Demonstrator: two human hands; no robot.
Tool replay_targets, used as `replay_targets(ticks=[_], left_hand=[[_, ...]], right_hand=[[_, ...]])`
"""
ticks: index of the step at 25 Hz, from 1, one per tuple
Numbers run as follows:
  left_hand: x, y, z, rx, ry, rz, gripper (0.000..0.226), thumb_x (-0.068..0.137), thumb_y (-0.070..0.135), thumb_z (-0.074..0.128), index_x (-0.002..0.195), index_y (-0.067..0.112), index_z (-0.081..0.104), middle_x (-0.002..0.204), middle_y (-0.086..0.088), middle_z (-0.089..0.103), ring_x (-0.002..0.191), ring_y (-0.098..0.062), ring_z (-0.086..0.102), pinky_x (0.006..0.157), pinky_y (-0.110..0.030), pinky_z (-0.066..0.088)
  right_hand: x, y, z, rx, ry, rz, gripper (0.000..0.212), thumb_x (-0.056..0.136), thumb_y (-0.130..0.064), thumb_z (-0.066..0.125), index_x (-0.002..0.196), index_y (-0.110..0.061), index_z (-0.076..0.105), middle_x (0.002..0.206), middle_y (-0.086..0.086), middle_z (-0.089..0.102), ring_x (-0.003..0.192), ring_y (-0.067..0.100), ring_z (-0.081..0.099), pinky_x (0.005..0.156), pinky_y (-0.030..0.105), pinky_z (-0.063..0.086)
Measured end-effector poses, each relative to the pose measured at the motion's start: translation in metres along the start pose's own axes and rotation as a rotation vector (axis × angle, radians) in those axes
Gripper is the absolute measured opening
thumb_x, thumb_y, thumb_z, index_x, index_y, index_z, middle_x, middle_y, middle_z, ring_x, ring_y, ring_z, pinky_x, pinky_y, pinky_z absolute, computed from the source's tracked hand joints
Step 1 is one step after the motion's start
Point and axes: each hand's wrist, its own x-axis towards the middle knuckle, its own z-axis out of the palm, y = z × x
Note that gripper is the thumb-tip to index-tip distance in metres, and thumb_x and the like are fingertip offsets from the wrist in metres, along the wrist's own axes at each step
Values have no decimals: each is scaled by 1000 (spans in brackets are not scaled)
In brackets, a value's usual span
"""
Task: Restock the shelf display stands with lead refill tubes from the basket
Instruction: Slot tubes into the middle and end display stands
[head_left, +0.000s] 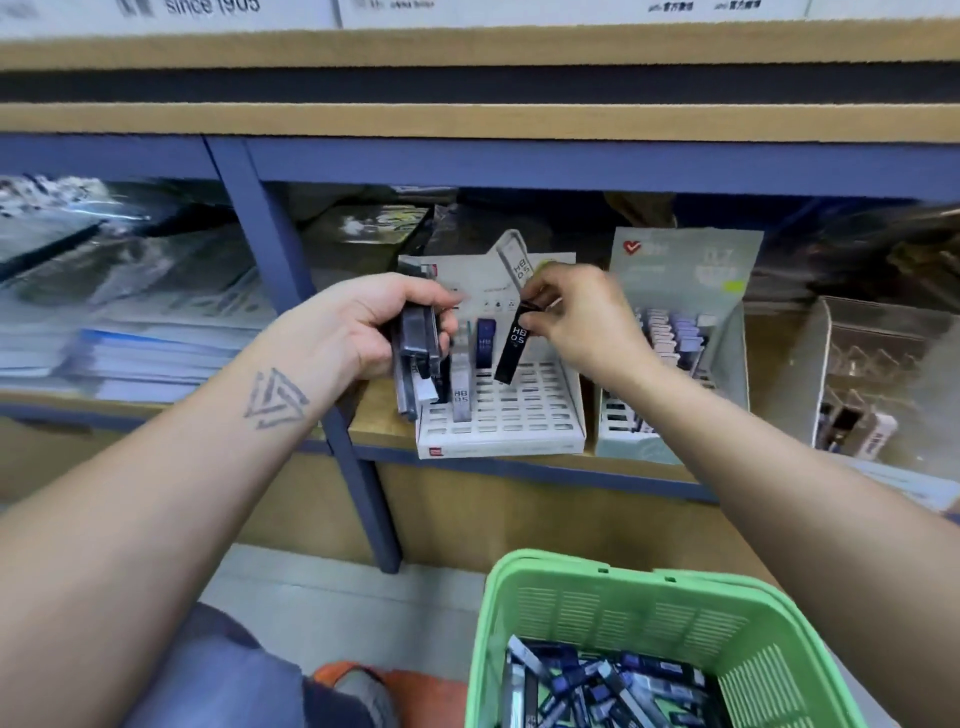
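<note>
A white slotted display stand (519, 415) sits on the shelf in the middle, with a blue tube (486, 347) and a grey tube (460, 384) standing in its back slots. My right hand (582, 317) pinches the top of a black "HB 0.5" lead tube (514, 347), its lower end just over the stand's slots. My left hand (363, 327) grips a bundle of several lead tubes (418, 358) at the stand's left edge. A green basket (670, 639) with many tubes is at the bottom right.
A second, pale green display stand (670, 431) with tubes stands right of the white one. A clear plastic box (883, 379) is further right. Stacked packets (130, 332) fill the left bay behind a blue upright post (291, 291). A wooden shelf runs overhead.
</note>
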Motion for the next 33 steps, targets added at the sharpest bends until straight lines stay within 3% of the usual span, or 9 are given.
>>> replay_targets(ticks=[3,8,12,15,18,27,33], left_hand=[[-1,1,-12,-3,36,-3,13,89,6,67,79,11,60,57,-2,55,44,-11,53,44,-19,48],[-4,1,-34,-24,78,3,14,87,6,69,75,9,62,58,-2,54,42,-11,53,42,-21,47],[-6,-3,-52,-10,110,-9,17,84,5,72,73,9,60,57,-3,56,44,-13,54,43,-23,48],[-8,-5,-63,2,118,-3,18,82,4,73,74,10,58,58,-4,57,44,-14,55,44,-23,48],[-10,-7,-68,30,116,11,17,81,5,75,73,9,61,59,-5,59,46,-14,57,46,-23,49],[-13,-9,-65,28,103,-4,17,82,5,74,74,10,61,61,-4,58,46,-13,57,46,-22,50],[-14,-10,-61,42,100,-7,17,83,5,74,75,9,60,63,-4,57,47,-13,56,47,-22,50]], right_hand=[[6,-7,12,3,2,1,16,84,-16,79,96,-23,73,90,-4,72,87,15,67,83,42,58],[27,-50,5,41,92,-73,11,85,-14,69,91,-23,66,82,-7,66,78,14,62,73,32,54],[34,-78,20,172,-17,-65,12,83,-10,72,87,-20,66,80,-1,65,75,15,60,73,36,54],[21,-72,48,48,-102,-87,10,83,-10,74,90,-16,70,79,-3,67,77,14,62,75,37,55],[10,-59,66,-42,-136,-101,14,83,-12,75,89,-23,70,82,-5,69,84,18,65,79,39,57],[-3,-56,73,-109,-221,-123,15,81,-14,78,88,-27,72,85,-7,72,89,19,67,81,42,57],[1,-63,72,-246,-149,-172,11,87,-16,70,90,-22,79,97,-2,68,98,24,61,81,38,53]])
